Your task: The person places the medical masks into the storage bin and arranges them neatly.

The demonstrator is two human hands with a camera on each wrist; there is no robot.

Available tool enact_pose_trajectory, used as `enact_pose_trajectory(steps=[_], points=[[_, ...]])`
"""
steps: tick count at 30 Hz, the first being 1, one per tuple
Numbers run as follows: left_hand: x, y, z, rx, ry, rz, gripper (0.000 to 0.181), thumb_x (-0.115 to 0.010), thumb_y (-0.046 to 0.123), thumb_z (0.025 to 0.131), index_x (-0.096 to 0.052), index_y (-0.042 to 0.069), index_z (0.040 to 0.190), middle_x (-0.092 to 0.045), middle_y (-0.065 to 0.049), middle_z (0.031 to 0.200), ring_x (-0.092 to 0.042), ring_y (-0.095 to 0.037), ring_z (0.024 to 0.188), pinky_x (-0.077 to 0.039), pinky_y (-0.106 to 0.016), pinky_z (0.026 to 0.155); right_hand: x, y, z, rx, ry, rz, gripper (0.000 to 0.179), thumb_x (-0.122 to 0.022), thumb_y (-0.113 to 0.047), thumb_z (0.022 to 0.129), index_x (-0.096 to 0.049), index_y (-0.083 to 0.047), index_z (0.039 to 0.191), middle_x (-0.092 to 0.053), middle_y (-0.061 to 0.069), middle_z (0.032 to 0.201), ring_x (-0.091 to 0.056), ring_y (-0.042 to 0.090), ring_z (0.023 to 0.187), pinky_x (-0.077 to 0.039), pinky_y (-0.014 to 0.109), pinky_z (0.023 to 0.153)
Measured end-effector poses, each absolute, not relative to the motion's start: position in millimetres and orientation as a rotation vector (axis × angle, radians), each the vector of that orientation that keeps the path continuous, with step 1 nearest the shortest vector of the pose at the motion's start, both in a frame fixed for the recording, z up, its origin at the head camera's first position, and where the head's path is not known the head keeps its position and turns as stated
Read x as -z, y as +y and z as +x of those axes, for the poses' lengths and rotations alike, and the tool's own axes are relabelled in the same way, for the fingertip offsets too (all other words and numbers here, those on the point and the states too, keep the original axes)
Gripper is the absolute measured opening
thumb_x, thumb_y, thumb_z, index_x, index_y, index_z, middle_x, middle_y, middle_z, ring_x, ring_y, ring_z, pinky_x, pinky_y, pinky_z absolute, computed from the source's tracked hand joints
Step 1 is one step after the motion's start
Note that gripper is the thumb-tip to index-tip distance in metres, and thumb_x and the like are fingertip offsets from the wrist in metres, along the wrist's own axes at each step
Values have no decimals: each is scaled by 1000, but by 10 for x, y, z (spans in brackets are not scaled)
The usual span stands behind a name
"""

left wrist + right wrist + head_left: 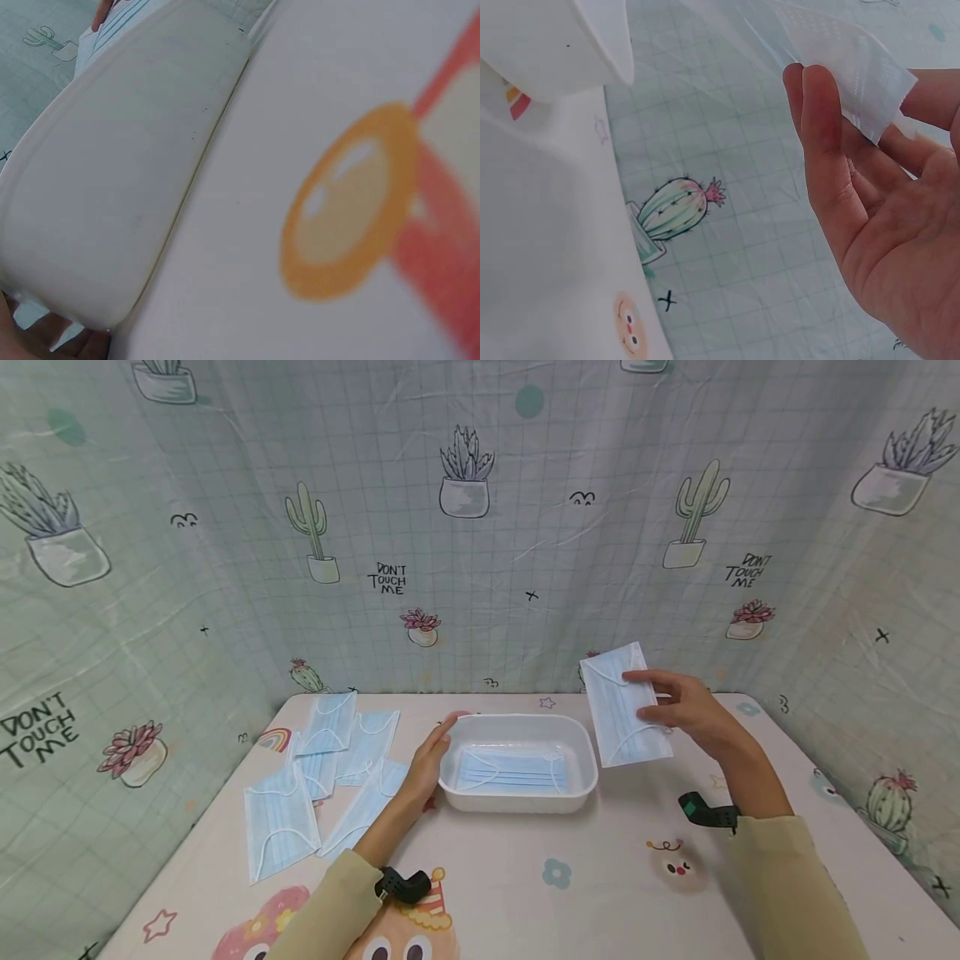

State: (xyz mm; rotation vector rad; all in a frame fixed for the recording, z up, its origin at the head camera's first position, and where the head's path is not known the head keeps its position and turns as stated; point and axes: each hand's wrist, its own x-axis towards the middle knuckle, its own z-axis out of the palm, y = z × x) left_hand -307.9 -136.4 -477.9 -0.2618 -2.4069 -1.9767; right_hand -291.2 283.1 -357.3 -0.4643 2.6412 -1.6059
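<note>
A blue face mask point(628, 706) hangs upright above the right end of a white plastic container point(517, 804). My right hand point(686, 706) pinches this mask by its right edge, between thumb and fingers; in the right wrist view the fingers point(825, 112) bear on the mask's pale edge point(862, 75). Against the container's left side rests my left hand point(423, 768), its fingers stretched along the wall and touching the rim. Inside the container lies another blue mask point(510, 770), flat, with ear loops on top. The left wrist view shows the container's outer wall point(112, 172) and partly hidden fingers point(45, 334).
Several blue masks point(281, 822) lie spread and overlapping on the table's left side. The light table point(600, 893) has printed cartoon figures. Behind it and at both sides hangs a cactus-print cloth point(525, 560). Each wrist wears a black band point(708, 812).
</note>
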Motion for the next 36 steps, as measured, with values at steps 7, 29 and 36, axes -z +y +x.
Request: enact_pose_trajectory(steps=[7,29,36], points=[[4775,-1366,-3060,1972,-2414,-256,50,-34,28,112,-37,23,162,-28,0,172,-17,-31,162,-12,-58,130,3575,2772,-2913,1615,2642,-475,62,-71,-9,96,-47,-6,153,-48,20,150,-63,11,106,-59,24,84],[4818,-1369,-3046,1998,-2383,-277,50,-34,30,113,-35,22,162,-27,-1,172,-14,-31,162,-9,-58,130,3549,2602,-2846,1635,2615,-553,60,-70,-7,96,-49,-4,152,-45,23,154,-61,27,111,-59,24,82],[4813,-1365,-3043,1994,-2392,-260,50,-34,30,113,-35,23,162,-28,0,172,-16,-30,162,-10,-59,130,3560,2557,-2848,1659,2580,-543,60,-70,-7,96,-49,-4,152,-44,23,155,-60,29,112,-60,25,83]])
